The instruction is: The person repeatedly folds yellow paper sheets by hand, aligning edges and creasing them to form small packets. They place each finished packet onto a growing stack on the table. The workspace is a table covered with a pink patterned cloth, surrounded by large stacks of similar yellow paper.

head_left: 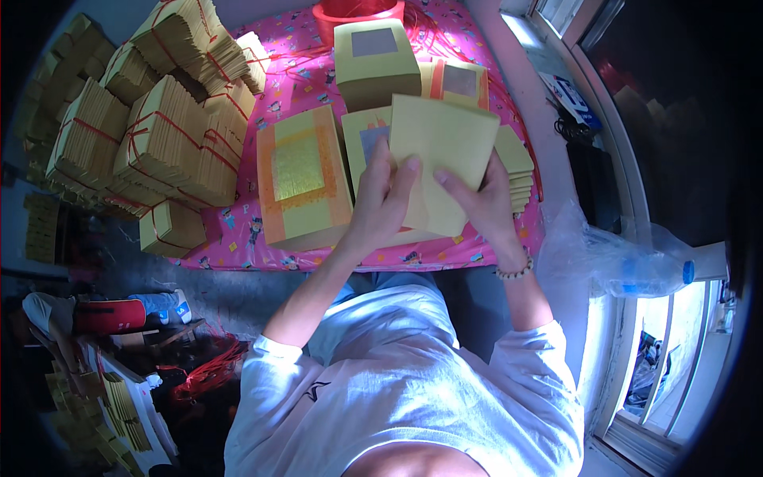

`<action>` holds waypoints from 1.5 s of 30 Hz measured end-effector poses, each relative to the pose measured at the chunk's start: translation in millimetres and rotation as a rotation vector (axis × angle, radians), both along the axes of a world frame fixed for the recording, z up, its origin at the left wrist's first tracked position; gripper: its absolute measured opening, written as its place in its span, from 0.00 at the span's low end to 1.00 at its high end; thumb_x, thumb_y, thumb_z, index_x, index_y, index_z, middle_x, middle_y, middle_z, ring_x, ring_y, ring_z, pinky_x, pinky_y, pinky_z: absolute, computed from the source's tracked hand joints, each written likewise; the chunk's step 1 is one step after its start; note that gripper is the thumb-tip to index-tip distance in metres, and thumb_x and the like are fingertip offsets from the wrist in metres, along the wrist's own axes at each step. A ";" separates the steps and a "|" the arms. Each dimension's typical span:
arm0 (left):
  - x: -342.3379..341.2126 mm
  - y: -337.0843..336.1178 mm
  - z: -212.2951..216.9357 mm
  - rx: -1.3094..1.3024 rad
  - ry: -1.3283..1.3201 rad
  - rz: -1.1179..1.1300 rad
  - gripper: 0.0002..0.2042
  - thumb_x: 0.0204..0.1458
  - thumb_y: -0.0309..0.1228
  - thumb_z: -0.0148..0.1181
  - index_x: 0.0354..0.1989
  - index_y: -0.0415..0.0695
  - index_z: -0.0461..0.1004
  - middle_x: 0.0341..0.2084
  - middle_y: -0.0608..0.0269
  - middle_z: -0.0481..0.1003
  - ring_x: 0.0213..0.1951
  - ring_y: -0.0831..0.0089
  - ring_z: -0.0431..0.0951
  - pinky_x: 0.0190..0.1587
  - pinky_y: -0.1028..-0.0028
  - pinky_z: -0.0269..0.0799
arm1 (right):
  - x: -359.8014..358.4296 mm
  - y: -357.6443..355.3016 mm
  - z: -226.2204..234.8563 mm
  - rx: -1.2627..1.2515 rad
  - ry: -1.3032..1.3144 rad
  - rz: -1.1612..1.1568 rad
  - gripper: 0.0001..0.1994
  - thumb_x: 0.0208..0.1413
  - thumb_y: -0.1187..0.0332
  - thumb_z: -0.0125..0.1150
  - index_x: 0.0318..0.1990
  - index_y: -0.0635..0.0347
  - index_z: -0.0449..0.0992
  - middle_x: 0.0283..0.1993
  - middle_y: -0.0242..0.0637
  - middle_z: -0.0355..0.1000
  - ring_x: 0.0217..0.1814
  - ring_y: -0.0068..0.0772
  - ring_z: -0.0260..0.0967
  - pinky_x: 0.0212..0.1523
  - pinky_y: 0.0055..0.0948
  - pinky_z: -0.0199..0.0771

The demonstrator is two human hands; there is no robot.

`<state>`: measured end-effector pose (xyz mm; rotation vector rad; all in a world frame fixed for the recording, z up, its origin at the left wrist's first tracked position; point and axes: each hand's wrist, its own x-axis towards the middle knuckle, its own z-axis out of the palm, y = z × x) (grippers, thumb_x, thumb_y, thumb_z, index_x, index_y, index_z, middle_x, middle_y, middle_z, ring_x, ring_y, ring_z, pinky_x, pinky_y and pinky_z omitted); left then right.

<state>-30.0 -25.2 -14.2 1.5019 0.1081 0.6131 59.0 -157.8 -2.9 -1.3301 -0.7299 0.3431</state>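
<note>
Above the pink table, my left hand (380,195) and my right hand (491,207) grip a stack of plain yellow joss paper (441,147) by its two sides. Both thumbs press on its near face, and the other fingers are mostly hidden behind it. Partly covered by the left hand is a stack with a silver square (358,137). To its left lies a larger stack with a gold square (298,171) framed in orange. Beyond the held paper stand a thick stack with a silver patch (377,67) and one with orange bands (469,86). Fanned yellow bundles (515,163) sit by my right hand.
Bundles tied with red string (167,131) are piled high at the left of the pink table (234,238). A red tub (354,12) stands at the far edge with red strands beside it. Right, a clear plastic bag (592,254) hangs by the window. Another person (52,314) sits lower left.
</note>
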 end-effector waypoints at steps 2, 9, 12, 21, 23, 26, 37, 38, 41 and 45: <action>6.3 2.9 5.3 -0.069 0.000 -0.012 0.13 0.61 0.28 0.48 0.52 0.36 0.61 0.41 0.57 0.72 0.44 0.76 0.73 0.47 0.74 0.68 | 7.4 5.3 2.8 -0.021 0.089 -0.009 0.21 0.53 0.75 0.63 0.54 0.66 0.66 0.48 0.37 0.72 0.48 0.21 0.70 0.48 0.24 0.72; 24.0 22.1 7.4 -0.323 0.281 -0.164 0.17 0.60 0.32 0.52 0.56 0.39 0.66 0.46 0.60 0.74 0.47 0.74 0.74 0.50 0.73 0.68 | 28.2 17.1 -9.2 -0.076 0.203 -0.002 0.17 0.57 0.69 0.60 0.52 0.67 0.70 0.46 0.38 0.73 0.46 0.22 0.72 0.46 0.23 0.74; 29.9 26.2 5.2 -0.334 0.364 -0.193 0.17 0.59 0.32 0.52 0.55 0.37 0.66 0.46 0.60 0.74 0.47 0.74 0.75 0.50 0.73 0.68 | 29.0 19.3 -11.7 -0.059 0.231 -0.018 0.17 0.57 0.69 0.60 0.52 0.68 0.69 0.46 0.38 0.73 0.46 0.22 0.72 0.45 0.23 0.74; 24.9 15.8 5.4 -0.211 0.233 -0.072 0.17 0.60 0.30 0.50 0.55 0.37 0.63 0.46 0.59 0.73 0.49 0.74 0.73 0.52 0.73 0.67 | 24.6 12.9 -9.9 -0.061 0.262 0.007 0.17 0.58 0.67 0.60 0.50 0.68 0.72 0.45 0.37 0.75 0.45 0.20 0.71 0.46 0.22 0.73; 21.5 11.7 -2.3 -0.148 0.107 -0.032 0.16 0.61 0.29 0.49 0.56 0.37 0.62 0.47 0.58 0.72 0.50 0.75 0.71 0.53 0.74 0.65 | 23.9 8.1 -8.8 -0.036 0.290 0.015 0.16 0.59 0.66 0.60 0.49 0.68 0.73 0.43 0.36 0.76 0.44 0.19 0.72 0.45 0.21 0.73; 11.6 7.7 -3.2 -0.041 0.098 0.008 0.15 0.61 0.26 0.46 0.55 0.37 0.59 0.46 0.55 0.70 0.47 0.73 0.71 0.51 0.74 0.66 | 18.1 2.8 -5.2 -0.040 0.237 0.000 0.15 0.59 0.66 0.60 0.48 0.68 0.75 0.41 0.34 0.77 0.41 0.17 0.72 0.43 0.20 0.73; -5.4 -0.7 -6.4 0.054 0.097 0.029 0.09 0.62 0.28 0.46 0.46 0.38 0.60 0.37 0.59 0.70 0.39 0.79 0.69 0.43 0.76 0.65 | 18.3 -1.6 0.9 0.095 0.151 -0.085 0.11 0.60 0.67 0.58 0.44 0.66 0.76 0.38 0.31 0.76 0.39 0.13 0.70 0.41 0.18 0.71; -6.8 -0.2 -6.6 0.046 0.090 0.022 0.09 0.62 0.28 0.46 0.46 0.38 0.60 0.37 0.59 0.70 0.39 0.79 0.69 0.43 0.76 0.65 | 16.8 -2.9 3.8 0.099 0.169 -0.093 0.10 0.60 0.67 0.58 0.43 0.66 0.76 0.38 0.31 0.76 0.38 0.13 0.70 0.41 0.18 0.71; -11.5 4.7 -2.2 0.008 0.118 -0.090 0.10 0.62 0.28 0.47 0.48 0.38 0.60 0.39 0.60 0.70 0.41 0.79 0.69 0.46 0.76 0.64 | 26.6 -9.6 -4.5 0.086 0.151 -0.116 0.09 0.60 0.67 0.58 0.41 0.65 0.76 0.36 0.29 0.76 0.36 0.12 0.70 0.37 0.18 0.70; -13.7 2.1 12.1 -0.098 0.122 -0.119 0.12 0.61 0.27 0.47 0.52 0.39 0.60 0.43 0.61 0.70 0.46 0.79 0.69 0.50 0.76 0.63 | 28.2 -19.9 -6.5 0.042 0.237 -0.035 0.11 0.60 0.66 0.59 0.43 0.65 0.76 0.37 0.30 0.76 0.35 0.14 0.72 0.35 0.18 0.73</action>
